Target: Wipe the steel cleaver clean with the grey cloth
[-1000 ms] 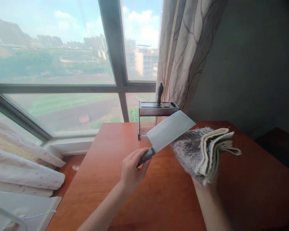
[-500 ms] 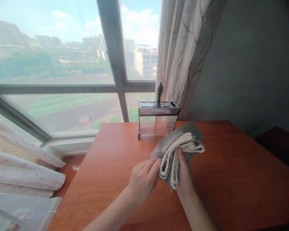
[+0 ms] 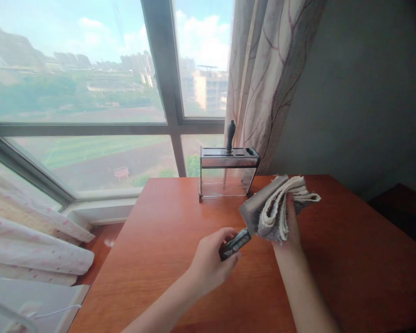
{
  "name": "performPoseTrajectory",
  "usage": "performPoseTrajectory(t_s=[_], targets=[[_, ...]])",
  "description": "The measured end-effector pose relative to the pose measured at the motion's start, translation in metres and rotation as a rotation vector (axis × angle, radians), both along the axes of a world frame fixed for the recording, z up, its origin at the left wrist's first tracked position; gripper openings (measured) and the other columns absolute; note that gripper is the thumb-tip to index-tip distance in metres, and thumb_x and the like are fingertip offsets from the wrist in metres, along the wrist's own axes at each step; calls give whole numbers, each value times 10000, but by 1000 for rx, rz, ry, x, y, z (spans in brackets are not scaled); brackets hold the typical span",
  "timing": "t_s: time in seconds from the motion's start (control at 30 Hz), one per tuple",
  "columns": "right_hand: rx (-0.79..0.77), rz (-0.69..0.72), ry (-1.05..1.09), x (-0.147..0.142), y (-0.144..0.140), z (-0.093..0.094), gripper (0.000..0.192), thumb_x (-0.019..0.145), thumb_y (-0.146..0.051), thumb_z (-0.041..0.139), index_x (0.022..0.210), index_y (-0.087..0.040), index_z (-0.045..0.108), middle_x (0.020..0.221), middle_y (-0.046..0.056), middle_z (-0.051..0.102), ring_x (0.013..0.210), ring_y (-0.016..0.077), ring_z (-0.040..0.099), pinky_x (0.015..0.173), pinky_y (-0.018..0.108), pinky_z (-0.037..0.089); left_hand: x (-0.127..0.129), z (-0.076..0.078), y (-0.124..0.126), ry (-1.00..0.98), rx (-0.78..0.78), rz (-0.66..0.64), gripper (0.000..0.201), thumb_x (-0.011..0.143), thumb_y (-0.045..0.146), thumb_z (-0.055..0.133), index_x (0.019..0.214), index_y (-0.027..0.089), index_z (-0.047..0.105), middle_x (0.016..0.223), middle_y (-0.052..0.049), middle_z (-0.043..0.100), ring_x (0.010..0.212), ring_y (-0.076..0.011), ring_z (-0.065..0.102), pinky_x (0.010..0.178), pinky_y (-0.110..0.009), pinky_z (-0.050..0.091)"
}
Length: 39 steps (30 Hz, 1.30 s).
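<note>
My left hand (image 3: 210, 261) grips the dark handle of a cleaver (image 3: 252, 211), whose broad steel blade points up and to the right over the wooden table (image 3: 180, 240). My right hand (image 3: 291, 222) holds a folded grey and cream cloth (image 3: 280, 208) wrapped over the blade, thumb on top. The cloth hides most of the blade's far end.
A clear knife block with a steel top (image 3: 228, 173) stands at the table's far edge; one black handle (image 3: 230, 135) sticks up from it. A patterned curtain (image 3: 263, 78) hangs behind it. Large windows fill the left, with bedding (image 3: 34, 240) below.
The cloth was beside the bare blade, then folded over it near the handle. It has now slid along the blade to the right, away from my left hand.
</note>
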State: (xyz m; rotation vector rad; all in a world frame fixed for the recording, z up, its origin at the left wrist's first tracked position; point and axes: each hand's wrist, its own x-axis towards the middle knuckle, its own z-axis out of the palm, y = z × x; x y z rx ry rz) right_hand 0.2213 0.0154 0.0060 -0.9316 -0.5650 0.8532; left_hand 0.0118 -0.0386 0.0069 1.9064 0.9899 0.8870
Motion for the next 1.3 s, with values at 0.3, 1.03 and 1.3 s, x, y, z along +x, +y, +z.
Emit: performPoseTrajectory(t_s=[0.3,1.03,1.3], targets=[[-181,60,321,-62,-14,2,416,752,-509,705,1021,-198,642,823,-10,723,659,157,666,590,275,556,2,-8,8,-391,-551,-57,390,828,473,636,1001,128,583,703,19,543,402,-32,357,376,-183,272],[60,-508,-298,40,20,13,529,769,-452,701,1204,-172,589,1278,102,617,1180,276,588,1037,476,450,-17,2,15,-314,-758,-329,388,833,438,645,1066,138,566,755,39,444,437,-23,369,393,-185,252],[207,-280,-1256,40,-4,4,621,710,-317,707,1285,-192,508,1316,146,579,1274,352,490,1100,540,325,-15,0,17,-262,-601,-208,363,865,429,603,1068,133,554,747,40,443,458,-30,346,399,-182,258]])
